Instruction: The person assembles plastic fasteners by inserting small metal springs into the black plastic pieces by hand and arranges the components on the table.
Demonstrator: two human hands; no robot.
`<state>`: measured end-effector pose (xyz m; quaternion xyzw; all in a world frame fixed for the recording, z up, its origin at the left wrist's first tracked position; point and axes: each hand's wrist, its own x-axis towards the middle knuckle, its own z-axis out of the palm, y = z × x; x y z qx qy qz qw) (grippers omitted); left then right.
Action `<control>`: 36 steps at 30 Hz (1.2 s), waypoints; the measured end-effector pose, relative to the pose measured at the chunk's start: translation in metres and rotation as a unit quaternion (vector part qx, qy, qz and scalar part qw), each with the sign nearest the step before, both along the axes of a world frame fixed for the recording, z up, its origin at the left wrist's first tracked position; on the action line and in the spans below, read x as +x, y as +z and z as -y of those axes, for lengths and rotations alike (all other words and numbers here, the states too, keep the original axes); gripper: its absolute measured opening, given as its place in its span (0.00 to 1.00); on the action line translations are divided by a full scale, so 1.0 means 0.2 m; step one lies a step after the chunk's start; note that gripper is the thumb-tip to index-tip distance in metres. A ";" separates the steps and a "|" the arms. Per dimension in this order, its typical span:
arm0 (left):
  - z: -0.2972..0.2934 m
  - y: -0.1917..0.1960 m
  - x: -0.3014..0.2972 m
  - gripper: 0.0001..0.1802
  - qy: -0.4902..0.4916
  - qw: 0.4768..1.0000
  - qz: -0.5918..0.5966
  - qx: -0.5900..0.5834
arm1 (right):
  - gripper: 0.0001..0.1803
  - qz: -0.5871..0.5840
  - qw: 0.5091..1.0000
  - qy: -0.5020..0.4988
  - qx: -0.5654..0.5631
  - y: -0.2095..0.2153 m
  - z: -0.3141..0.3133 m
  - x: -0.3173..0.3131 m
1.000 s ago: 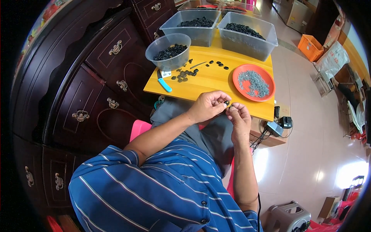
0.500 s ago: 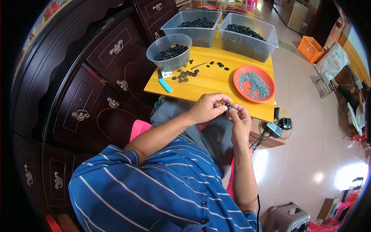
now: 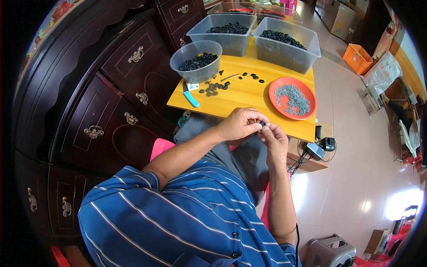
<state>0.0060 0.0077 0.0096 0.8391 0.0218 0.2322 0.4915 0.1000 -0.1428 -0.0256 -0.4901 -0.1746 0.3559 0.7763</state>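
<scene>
My left hand (image 3: pixel 242 123) and my right hand (image 3: pixel 275 137) meet just off the near edge of the yellow table (image 3: pixel 242 102). Fingertips of both pinch a small dark piece (image 3: pixel 263 124), mostly covered, so its exact form cannot be made out. Right of them on the tabletop sits a red plate (image 3: pixel 272 104) heaped with small thin grey pieces (image 3: pixel 293 100). Several loose black oval pieces (image 3: pixel 255 77) lie farther back, and a cluster of flat dark pieces (image 3: pixel 215 89) rests to the left, near a thin dark rod (image 3: pixel 230 76).
A blue-handled knife (image 3: pixel 191 99) lies by the table's left edge. Behind stand a round clear tub (image 3: pixel 195 75) and two clear bins (image 3: pixel 222 42), all holding black pieces. Dark wooden cabinets (image 3: pixel 120 89) flank the left. Below the right edge, a cardboard box (image 3: pixel 307 160) carries small devices and cables.
The small dark piece has turned or sunk slightly between my fingertips, and less of it shows. My hands stay almost in the same place; the view has shifted a little.
</scene>
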 end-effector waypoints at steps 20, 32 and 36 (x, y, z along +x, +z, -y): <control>0.14 0.05 0.06 0.15 0.116 0.951 0.018 0.286 | 0.07 -0.151 0.988 0.019 0.039 -0.04 0.01 0.05; 0.11 0.02 0.05 0.12 0.098 0.960 0.023 0.263 | 0.08 -0.149 0.989 0.014 0.016 -0.04 0.02 0.05; 0.10 0.02 0.06 0.11 0.089 0.960 0.020 0.266 | 0.07 -0.144 0.989 0.000 0.010 -0.04 0.01 0.05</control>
